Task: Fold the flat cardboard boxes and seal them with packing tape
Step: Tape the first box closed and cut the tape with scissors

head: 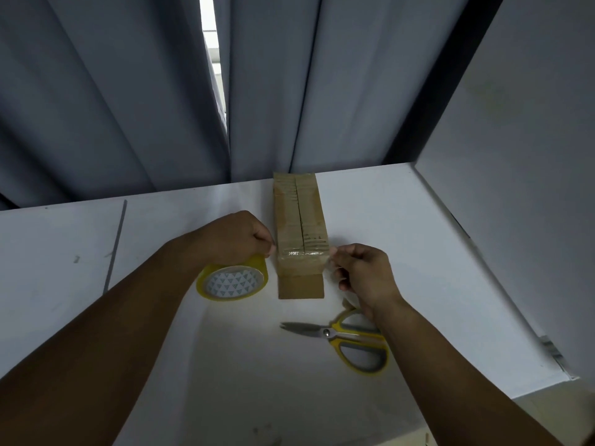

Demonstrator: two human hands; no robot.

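Observation:
A long narrow cardboard box (301, 217) lies on the white table (402, 239), running away from me, with a seam down its top. A strip of clear packing tape (302, 254) stretches across its near end. My left hand (240, 235) pinches the strip's left end beside the box. On the other side, my right hand (362, 272) pinches the right end. One flap (301, 286) lies flat on the table at the box's near end. The yellow tape roll (231, 281) sits flat just under my left wrist.
Yellow-handled scissors (349, 339) lie shut on the table near my right forearm, blades pointing left. Grey curtains (161, 91) hang behind the table's far edge. A white wall panel (515, 156) stands along the table's right side.

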